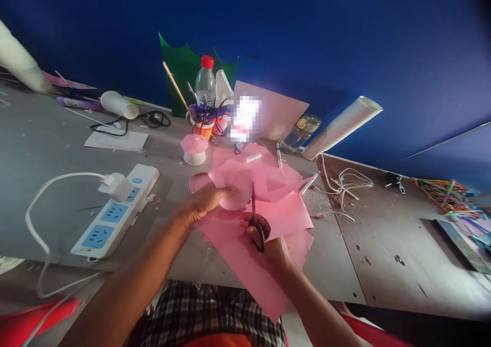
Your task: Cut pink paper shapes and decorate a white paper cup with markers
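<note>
My left hand [209, 200] pinches the left edge of a rounded piece of pink paper [236, 192], thumb on top. In my right hand [270, 245] are dark-handled scissors [253, 211], blades pointing away from me along the right edge of that piece. A folded strip of pink paper [272, 186] stands up just right of the blades. Beneath both hands lie several overlapping pink sheets [245, 255], one hanging over the table's front edge. Beyond my left hand sits a small white cup with a pink paper top [194, 150].
A white power strip [115, 211] with a plugged-in charger lies at left. Behind the paper stand a red-capped bottle [206, 84], a cup of pens and a lit, blurred screen [244, 118]. A stack of paper cups [343, 127] leans right, near a white cable [355, 178].
</note>
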Demonstrator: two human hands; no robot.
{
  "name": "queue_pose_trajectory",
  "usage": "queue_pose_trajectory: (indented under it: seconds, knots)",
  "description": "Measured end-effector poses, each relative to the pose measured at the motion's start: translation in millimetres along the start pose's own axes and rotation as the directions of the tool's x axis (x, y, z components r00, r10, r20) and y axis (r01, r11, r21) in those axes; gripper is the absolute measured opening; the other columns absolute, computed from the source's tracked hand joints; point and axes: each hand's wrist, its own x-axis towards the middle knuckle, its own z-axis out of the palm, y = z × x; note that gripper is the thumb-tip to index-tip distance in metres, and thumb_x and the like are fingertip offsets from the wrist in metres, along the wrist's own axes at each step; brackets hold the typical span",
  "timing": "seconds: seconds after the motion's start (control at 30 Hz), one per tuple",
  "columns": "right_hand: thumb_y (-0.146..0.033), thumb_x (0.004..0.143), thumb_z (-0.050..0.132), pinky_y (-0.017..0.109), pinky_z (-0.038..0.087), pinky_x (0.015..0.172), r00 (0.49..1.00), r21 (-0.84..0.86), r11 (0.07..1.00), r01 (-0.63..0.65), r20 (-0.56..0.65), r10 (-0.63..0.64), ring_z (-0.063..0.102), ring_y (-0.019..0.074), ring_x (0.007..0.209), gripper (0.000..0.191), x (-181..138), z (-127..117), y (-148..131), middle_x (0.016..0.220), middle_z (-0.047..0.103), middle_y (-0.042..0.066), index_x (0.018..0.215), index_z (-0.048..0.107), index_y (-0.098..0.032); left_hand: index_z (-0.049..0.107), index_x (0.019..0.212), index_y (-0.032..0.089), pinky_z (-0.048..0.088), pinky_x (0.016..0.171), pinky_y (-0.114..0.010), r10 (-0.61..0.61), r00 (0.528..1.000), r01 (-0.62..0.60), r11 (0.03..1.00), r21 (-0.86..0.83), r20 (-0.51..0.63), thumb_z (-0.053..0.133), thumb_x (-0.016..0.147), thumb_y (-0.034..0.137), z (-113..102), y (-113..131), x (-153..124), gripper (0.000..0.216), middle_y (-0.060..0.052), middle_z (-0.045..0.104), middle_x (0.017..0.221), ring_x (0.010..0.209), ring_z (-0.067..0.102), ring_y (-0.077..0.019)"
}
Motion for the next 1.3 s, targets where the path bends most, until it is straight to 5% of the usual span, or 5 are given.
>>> queue_pose_trajectory:
  seconds: [0.4,0.73,1.3]
  knots:
    - [-0.037,0.077,0.062,0.024,0.044,0.051,0.998,-0.112,0.992,0.061,0.037,-0.057,0.046,0.0083,0.053,0.023,-3,-5,-4,0.073,0.059,0.001,0.090,0.057,-0.020,0.071,0.088,0.015,0.051,0.068,-0.031,0.004,0.999,-0.002,0.999,0.041,-0.038,0.073,0.066,0.037,-4,1,2,0.031,-0.007,0.073,0.084,0.078,0.066,-0.0232]
    - [-0.037,0.077,0.062,0.022,0.042,0.048,0.995,-0.083,0.993,0.079,0.069,-0.073,0.041,0.0074,0.050,0.021,-4,-9,2,0.063,0.048,-0.004,0.088,0.058,-0.019,0.071,0.083,0.017,0.049,0.064,-0.029,-0.018,0.996,0.027,0.995,0.100,-0.092,0.075,0.063,0.038,-10,1,2,0.029,-0.004,0.072,0.076,0.073,0.065,-0.0216]
    - [-0.037,0.072,0.067,0.025,0.046,0.051,0.996,-0.109,0.990,0.086,0.024,-0.084,0.051,0.0111,0.056,0.025,-3,-9,1,0.068,0.058,0.001,0.088,0.060,-0.019,0.071,0.093,0.017,0.050,0.073,-0.033,0.013,0.998,-0.023,0.988,0.153,0.062,0.072,0.067,0.038,-7,6,-5,0.034,-0.007,0.073,0.087,0.084,0.065,-0.0252]
